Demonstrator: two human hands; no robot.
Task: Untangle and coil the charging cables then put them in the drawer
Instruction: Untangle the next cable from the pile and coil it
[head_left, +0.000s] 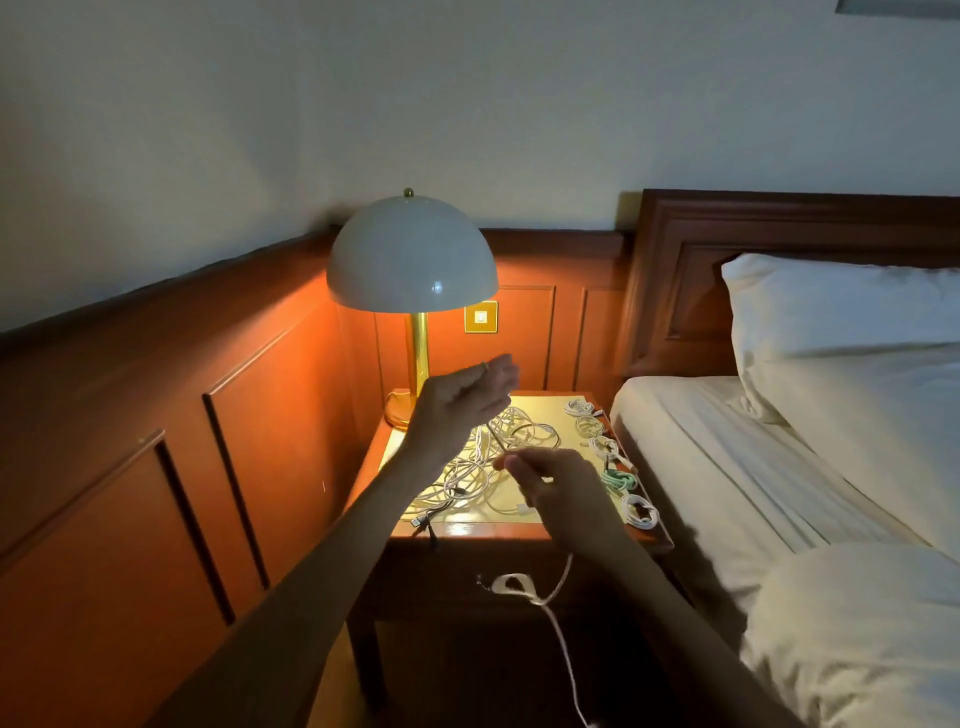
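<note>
A white cable (560, 626) trails down past the front of a nightstand (467, 531) from a person's right hand (558, 486), whose curled fingers pinch the cord above the tabletop's front edge. The left hand (462, 397) is raised over the tabletop and blurred; whether its fingers grip anything cannot be told. Beneath both hands lies a tangle of cables (483, 467). 5 coiled cables (640, 512), 4 white and 1 green, line the right edge beside a bed (727, 467). A lit lamp (413, 254) stands at the back-left corner.
</note>
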